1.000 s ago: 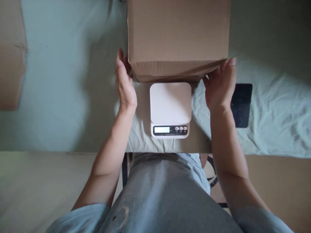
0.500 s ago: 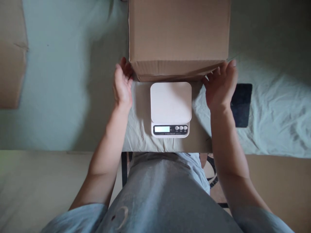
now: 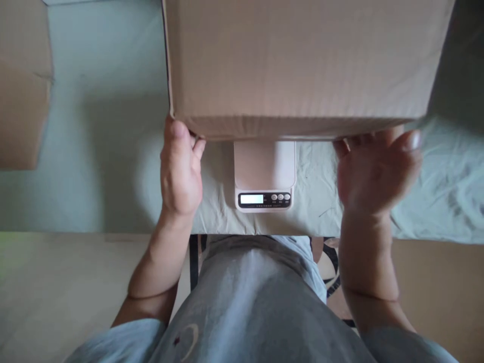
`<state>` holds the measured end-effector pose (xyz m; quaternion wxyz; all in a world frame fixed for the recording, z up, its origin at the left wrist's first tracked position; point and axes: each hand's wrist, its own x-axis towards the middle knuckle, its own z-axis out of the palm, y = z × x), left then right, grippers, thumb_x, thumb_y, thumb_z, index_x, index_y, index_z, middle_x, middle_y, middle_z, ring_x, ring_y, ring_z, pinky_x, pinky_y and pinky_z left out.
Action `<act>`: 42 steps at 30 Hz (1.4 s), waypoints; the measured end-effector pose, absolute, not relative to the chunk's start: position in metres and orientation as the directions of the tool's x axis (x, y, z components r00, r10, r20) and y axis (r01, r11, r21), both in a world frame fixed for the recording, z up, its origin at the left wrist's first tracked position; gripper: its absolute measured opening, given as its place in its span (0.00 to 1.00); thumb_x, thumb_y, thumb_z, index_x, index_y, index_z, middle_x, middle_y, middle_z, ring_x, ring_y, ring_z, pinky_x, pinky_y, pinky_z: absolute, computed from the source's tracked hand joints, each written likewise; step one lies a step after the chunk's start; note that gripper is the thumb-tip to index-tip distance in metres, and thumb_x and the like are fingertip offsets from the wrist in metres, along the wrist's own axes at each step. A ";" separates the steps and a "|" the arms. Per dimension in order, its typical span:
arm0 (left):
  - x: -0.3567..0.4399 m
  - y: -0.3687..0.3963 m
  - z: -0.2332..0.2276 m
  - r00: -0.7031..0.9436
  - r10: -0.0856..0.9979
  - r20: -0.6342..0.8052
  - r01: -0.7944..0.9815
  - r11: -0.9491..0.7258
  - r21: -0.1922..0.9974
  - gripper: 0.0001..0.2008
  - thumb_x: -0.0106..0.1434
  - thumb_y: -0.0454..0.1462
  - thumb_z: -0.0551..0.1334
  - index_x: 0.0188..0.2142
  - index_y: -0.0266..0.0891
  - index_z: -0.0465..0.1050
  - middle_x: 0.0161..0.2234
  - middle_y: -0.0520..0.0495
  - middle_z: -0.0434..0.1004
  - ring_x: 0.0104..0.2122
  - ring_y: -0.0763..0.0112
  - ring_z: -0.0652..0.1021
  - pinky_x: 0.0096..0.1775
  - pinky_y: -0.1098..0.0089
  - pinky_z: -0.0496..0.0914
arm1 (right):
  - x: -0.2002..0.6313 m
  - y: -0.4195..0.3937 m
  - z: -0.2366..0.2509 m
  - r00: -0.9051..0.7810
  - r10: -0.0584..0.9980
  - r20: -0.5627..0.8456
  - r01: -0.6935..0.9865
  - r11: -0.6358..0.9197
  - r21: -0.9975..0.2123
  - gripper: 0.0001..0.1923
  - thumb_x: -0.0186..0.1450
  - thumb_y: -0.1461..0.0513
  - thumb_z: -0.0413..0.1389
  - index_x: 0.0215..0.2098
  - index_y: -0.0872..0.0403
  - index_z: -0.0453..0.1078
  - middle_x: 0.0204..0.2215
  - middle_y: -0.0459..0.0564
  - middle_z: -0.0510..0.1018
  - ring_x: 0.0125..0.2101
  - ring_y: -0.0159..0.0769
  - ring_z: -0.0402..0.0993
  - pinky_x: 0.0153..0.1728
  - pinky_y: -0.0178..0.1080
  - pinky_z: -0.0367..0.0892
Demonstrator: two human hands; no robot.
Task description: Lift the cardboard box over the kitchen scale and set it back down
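A large brown cardboard box [image 3: 298,60] was gripped at its near corners by the left hand [image 3: 182,171] and the right hand [image 3: 379,174], fingers curled under it, tips partly hidden. The rear of a flat white plastic digital scale [image 3: 260,166] was covered from view by it. Gripping and, seemingly, lifting were done; setting down was judged left.

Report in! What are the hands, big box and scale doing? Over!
Left hand and right hand holding cardboard box at its near edge. Box hides white scale's far part. Display lit, reading unclear.
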<state>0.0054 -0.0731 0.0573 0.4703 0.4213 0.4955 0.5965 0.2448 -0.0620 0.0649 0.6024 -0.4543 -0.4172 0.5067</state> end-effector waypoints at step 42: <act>-0.012 -0.134 -0.017 -0.407 0.895 -0.185 -0.084 0.165 0.983 0.25 0.60 0.62 0.52 0.46 0.52 0.70 0.59 0.49 0.69 0.66 0.59 0.60 0.57 0.53 0.68 | 0.264 -0.107 0.008 0.135 0.976 -0.173 -0.208 -0.143 -0.968 0.22 0.59 0.40 0.47 0.36 0.41 0.74 0.46 0.45 0.80 0.55 0.46 0.71 0.56 0.57 0.64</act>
